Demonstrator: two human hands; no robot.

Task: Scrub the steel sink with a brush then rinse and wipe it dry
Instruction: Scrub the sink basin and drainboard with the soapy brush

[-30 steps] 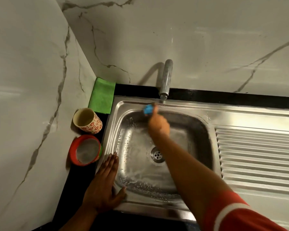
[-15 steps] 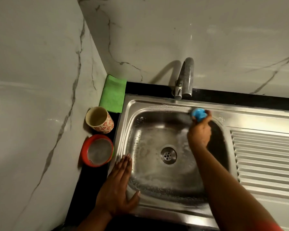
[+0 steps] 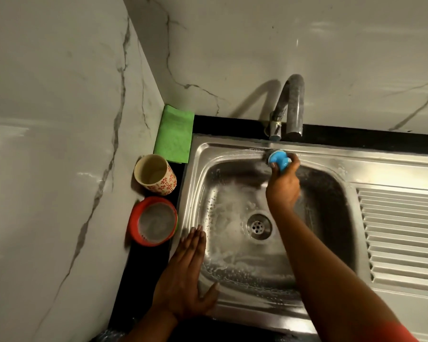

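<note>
Sink (image 3: 232, 307) mid-scrub: right hand (image 3: 283, 186) grips blue brush (image 3: 278, 160) at rim, 12 o'clock; left hand (image 3: 185, 275) flat, fingers straight, 7 o'clock. Next probably needs remaining walls scrubbed before rinsing.

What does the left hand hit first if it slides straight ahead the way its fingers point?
Probably nothing soon. The left hand lies flat on the sink rim, fingers pointing along the left rim toward the back wall. That rim strip looks free; the green cloth near the far corner may come first, though depth is unclear.
</note>
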